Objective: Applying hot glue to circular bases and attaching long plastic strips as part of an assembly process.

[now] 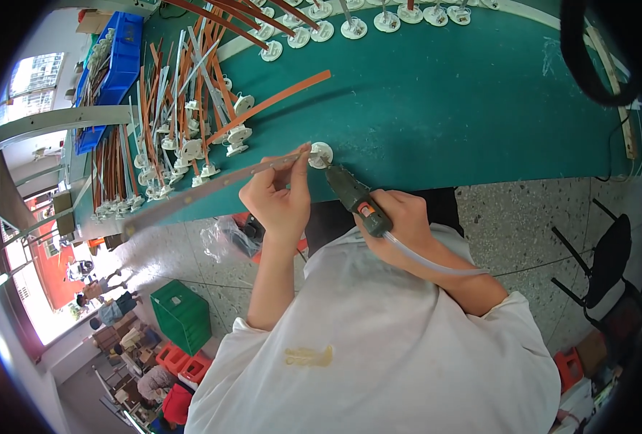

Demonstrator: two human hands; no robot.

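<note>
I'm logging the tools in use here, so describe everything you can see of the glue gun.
The glue gun has a dark grey-green, plastic-looking body with an orange patch on its side. A long, slightly bent, translucent glue stick sticks out of its rear. The right hand grips it, its front end pointing up and left at a round white base. Whether the tip touches that base is unclear.
</note>
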